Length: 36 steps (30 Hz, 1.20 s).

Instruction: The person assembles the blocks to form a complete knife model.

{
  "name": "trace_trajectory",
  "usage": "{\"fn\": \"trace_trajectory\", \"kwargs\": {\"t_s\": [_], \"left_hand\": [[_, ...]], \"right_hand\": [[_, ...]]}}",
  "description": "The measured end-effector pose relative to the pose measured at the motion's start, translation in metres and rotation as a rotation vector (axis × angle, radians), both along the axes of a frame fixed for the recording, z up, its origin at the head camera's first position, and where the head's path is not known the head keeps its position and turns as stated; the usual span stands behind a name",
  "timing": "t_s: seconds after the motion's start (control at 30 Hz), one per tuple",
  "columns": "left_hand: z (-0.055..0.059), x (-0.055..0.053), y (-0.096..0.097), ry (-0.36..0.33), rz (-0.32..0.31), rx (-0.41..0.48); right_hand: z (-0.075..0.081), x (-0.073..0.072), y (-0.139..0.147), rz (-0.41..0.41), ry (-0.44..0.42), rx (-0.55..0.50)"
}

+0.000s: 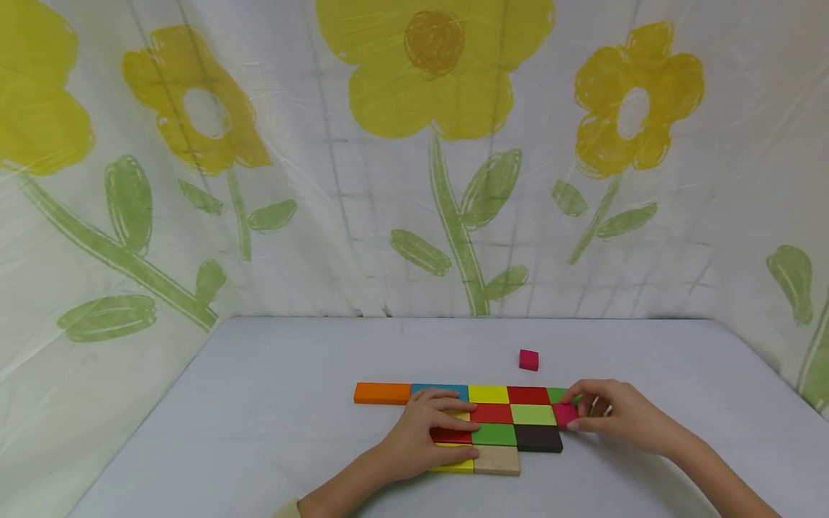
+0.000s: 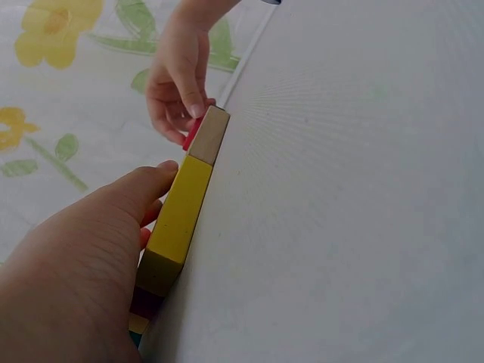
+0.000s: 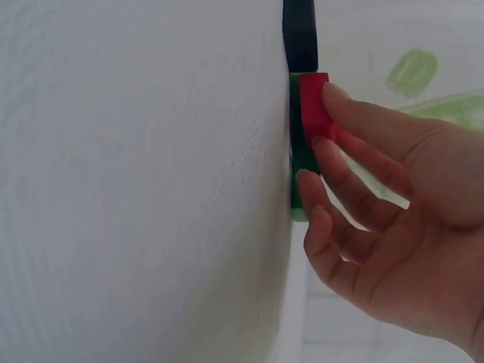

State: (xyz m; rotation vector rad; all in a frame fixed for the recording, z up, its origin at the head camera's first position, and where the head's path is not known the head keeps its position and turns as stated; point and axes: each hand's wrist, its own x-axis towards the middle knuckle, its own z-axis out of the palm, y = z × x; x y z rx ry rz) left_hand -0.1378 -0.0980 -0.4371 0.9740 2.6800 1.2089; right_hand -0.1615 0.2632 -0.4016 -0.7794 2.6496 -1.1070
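Note:
Thumb and fingers of my right hand (image 1: 622, 414) pinch a pinkish-red block (image 1: 565, 415) at the right end of a flat layout of coloured blocks. The right wrist view shows that red block (image 3: 314, 106) overlapping a green block (image 3: 304, 189), beside a black one (image 3: 301, 34). My left hand (image 1: 421, 435) rests over the layout's left part with fingers spread, hiding some blocks. Near its fingertips lie a red block (image 1: 491, 413), a green block (image 1: 494, 434) and a plain wooden block (image 1: 497, 460). A yellow block (image 2: 180, 200) lies beside the left thumb in the left wrist view.
An orange block (image 1: 382, 393) sticks out at the layout's back left, next to a blue one (image 1: 440, 389). Behind the layout stands a lone pinkish-red cube (image 1: 528, 360). The white table (image 1: 227, 403) ends at a flower-printed curtain (image 1: 291, 273).

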Motion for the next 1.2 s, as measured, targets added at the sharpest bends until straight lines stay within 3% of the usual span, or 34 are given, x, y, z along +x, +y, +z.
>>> {"fn": "trace_trajectory", "kwargs": {"t_s": [0.87,1.2], "left_hand": [[-0.0010,0.0002,0.0000,-0.004,0.002,0.006],[-0.0002,0.0008,0.0005,-0.001,0.002,0.010]], "right_hand": [[-0.0035,0.0017,-0.0018,0.011,0.038,-0.010],[-0.0030,0.0018,-0.0010,-0.003,0.017,-0.008]]}}
